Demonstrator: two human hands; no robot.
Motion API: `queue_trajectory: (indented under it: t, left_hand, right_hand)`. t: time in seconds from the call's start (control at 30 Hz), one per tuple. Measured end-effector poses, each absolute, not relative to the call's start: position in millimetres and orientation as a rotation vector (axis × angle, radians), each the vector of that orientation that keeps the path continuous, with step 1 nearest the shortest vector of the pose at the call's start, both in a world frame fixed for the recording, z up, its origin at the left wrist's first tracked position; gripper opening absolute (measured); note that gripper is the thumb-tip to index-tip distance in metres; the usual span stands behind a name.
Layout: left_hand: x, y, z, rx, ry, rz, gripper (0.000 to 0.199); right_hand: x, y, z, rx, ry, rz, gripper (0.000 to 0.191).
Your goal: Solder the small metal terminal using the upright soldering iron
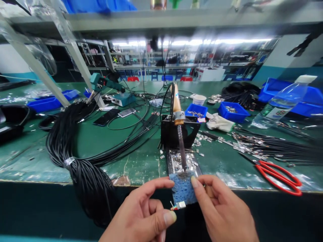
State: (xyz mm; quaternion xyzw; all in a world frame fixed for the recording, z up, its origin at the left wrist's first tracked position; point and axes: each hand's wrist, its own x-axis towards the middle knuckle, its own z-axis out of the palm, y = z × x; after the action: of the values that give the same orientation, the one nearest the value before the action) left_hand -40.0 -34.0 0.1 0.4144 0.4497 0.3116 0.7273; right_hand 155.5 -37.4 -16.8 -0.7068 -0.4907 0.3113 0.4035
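Blue sponge [182, 190] between both forefinger tips; metal connector [180, 205] pinched by left hand [141, 215] beside right hand [222, 211], fingers loosely curled. Soldering iron [178, 124] stands beyond; red scissors [279, 176] rightward.

green workbench [106, 141] | grey shelf [161, 20] overhead | bright strip lights [191, 42] (blurred)

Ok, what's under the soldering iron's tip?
Under the soldering iron tip lies a metal tray full of small silver metal pieces, with a blue sponge at its near end. The pieces and sponge hide the tray's floor.
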Motion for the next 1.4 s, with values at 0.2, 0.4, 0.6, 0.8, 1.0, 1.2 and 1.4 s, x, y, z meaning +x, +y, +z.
queue_trajectory:
  t: [0.2,0.4,0.6,0.8,1.0,1.2,1.4]
  left_hand:
    - [-33,-35,9,0.915,1.076,0.625,0.051]
    - [-19,-31,14,1.037,1.157,0.636,0.034]
    - [-8,-17,20,1.207,1.031,0.688,0.036]
    - [-15,-21,7,1.367,0.995,0.699,0.021]
    - [-21,-27,-8,1.465,0.938,0.660,0.016]
    - [-17,-26,-10,1.848,0.933,0.593,0.017]
    - [-11,-34,-18,2.205,1.053,0.649,0.023]
  right_hand:
    - [223,-18,-23,-2.052,-1.334,0.581,0.066]
    - [264,-19,-10,-1.951,-1.464,0.344,0.052]
    - [217,-30,1,-1.445,-1.829,0.347,0.039]
    - [215,-19,-10,-1.427,-1.907,0.234,0.044]
    - [207,-21,-16,-1.362,-2.046,0.180,0.043]
    - [205,-33,-18,-1.312,-2.181,0.138,0.036]
    - [210,-47,-29,-1.199,-2.398,0.316,0.021]
